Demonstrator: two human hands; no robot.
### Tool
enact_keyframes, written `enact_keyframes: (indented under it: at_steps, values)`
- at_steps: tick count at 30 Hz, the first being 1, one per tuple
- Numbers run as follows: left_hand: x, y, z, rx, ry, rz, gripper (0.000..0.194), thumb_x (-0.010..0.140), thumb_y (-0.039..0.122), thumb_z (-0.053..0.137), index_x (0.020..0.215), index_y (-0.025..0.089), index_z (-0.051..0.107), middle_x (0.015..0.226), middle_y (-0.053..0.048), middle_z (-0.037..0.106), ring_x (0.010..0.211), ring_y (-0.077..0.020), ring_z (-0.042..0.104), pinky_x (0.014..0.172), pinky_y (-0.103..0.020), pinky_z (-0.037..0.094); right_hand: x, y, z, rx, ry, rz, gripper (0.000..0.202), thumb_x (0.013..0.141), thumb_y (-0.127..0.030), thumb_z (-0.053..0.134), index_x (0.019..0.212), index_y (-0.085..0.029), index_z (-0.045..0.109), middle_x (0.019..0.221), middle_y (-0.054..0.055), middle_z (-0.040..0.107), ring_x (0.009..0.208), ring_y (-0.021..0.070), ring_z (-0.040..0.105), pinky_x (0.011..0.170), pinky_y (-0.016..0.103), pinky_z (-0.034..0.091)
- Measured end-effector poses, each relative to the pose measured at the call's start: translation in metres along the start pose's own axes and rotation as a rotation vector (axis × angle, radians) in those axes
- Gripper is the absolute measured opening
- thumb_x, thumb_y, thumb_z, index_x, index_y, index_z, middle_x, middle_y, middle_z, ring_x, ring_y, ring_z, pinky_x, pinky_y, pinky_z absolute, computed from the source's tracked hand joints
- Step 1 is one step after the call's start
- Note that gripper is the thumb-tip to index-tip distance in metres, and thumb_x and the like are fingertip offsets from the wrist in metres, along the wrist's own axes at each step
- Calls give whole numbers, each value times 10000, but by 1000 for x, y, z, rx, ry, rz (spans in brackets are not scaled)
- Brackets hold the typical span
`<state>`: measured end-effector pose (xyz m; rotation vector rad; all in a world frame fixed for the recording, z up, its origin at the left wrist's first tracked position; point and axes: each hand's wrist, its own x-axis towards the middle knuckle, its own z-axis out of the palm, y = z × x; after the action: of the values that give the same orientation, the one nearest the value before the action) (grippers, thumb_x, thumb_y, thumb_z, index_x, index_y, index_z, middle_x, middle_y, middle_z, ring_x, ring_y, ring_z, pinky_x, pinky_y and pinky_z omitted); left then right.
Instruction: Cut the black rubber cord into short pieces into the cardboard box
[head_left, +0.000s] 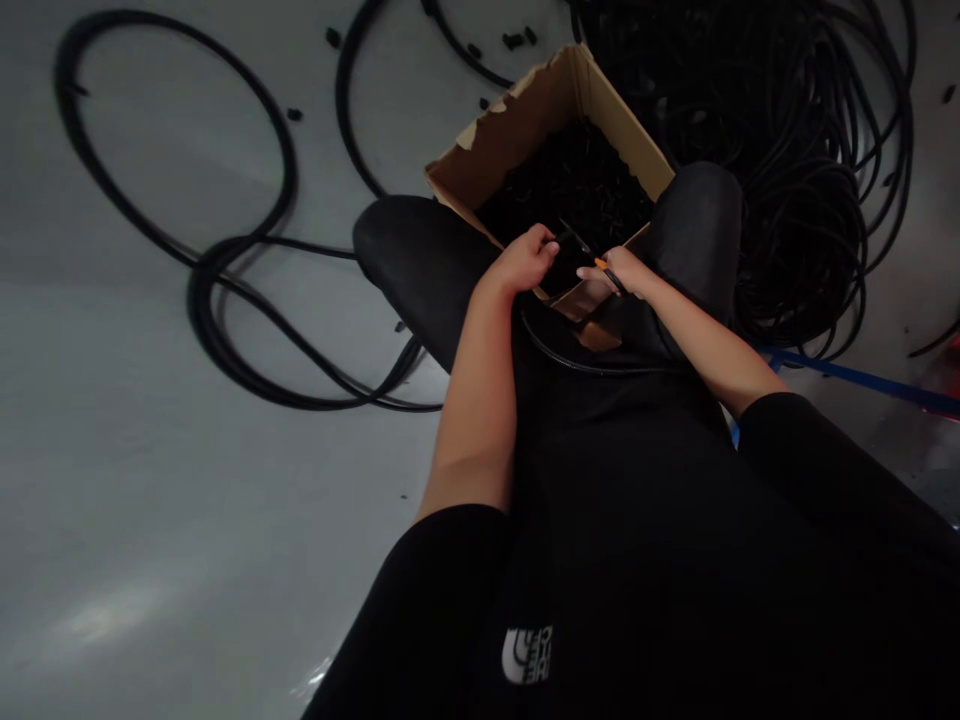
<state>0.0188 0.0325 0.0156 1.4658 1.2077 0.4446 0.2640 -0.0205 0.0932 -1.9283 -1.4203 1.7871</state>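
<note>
Between my knees stands an open cardboard box [622, 115] with torn edges, holding many small black pieces [577, 180]. My left hand [528, 258] is closed on a thin black hose at the box's near left edge. In my right hand [621, 272] are scissors [601, 264] with orange and black handles. Their blades are apart over the box and point toward the hose end by my left fingers. A length of black hose [585, 367] curves across my lap below the box.
Long loops of black hose [247, 378] lie on the grey floor [150, 480] at the left. A large tangled heap of hose [802, 220] is at the right, near a blue strap [870, 378]. Small black bits [295, 115] are scattered on the floor.
</note>
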Motion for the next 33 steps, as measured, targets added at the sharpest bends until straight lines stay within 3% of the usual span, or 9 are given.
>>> enact_keyframes:
  at_steps: [5, 8, 12, 15, 19, 22, 26, 33]
  values:
    - [2, -2, 0, -8, -4, 3, 174, 1029, 216, 772, 973, 257, 612, 729, 21, 565, 691, -212, 580, 765, -354, 537, 2, 1, 5, 31, 68, -20, 535, 1027, -475, 992, 790, -247, 570, 565, -53, 413, 595, 152, 480, 540, 266, 421]
    - [3, 1, 1, -10, -6, -55, 207, 1041, 201, 771, 1004, 259, 575, 741, 27, 593, 644, -182, 555, 696, -319, 481, 1, -2, 10, 103, -11, 39, 497, 1085, -427, 926, 773, -232, 592, 574, -10, 565, 570, 153, 552, 525, 254, 450]
    - [-1, 9, 0, -58, -20, -113, 237, 1037, 167, 780, 1068, 254, 562, 778, 16, 643, 612, -159, 558, 650, -296, 448, 1, -5, 12, 143, -132, 46, 420, 1042, -308, 971, 775, -194, 668, 709, 41, 733, 680, 158, 677, 582, 220, 511]
    - [-4, 13, 1, -112, -38, -73, 270, 1000, 145, 816, 1117, 242, 593, 815, -3, 684, 649, -167, 607, 669, -296, 481, 2, -5, 14, 149, -162, 17, 351, 998, -184, 980, 779, -180, 706, 766, 37, 757, 743, 151, 701, 646, 206, 534]
    - [-5, 15, 3, -141, -88, -76, 322, 980, 152, 853, 1127, 244, 582, 829, -11, 714, 634, -164, 634, 643, -285, 482, 3, -5, 15, 157, -171, 12, 336, 1001, -141, 959, 781, -181, 709, 777, 26, 743, 762, 157, 693, 685, 220, 550]
    - [-2, 13, 4, -112, -141, -90, 307, 992, 192, 846, 1118, 242, 572, 823, -12, 734, 590, -159, 636, 612, -275, 470, 3, -6, 16, 148, -165, 21, 340, 1033, -157, 944, 796, -175, 700, 797, 24, 730, 781, 156, 690, 690, 224, 534]
    - [1, 4, 4, -99, -187, -35, 331, 986, 282, 885, 1120, 243, 585, 818, -5, 737, 617, -178, 672, 659, -300, 548, 4, -4, 16, 115, -146, 10, 337, 1057, -260, 968, 882, -179, 692, 802, -9, 678, 797, 145, 642, 705, 229, 507]
    - [5, -4, 8, -68, -146, -25, 334, 970, 296, 926, 1084, 241, 617, 818, -9, 681, 689, -214, 706, 775, -395, 638, 8, -1, 17, 46, -106, -28, 514, 1084, -539, 953, 871, -205, 626, 781, -31, 553, 784, 147, 513, 669, 255, 401]
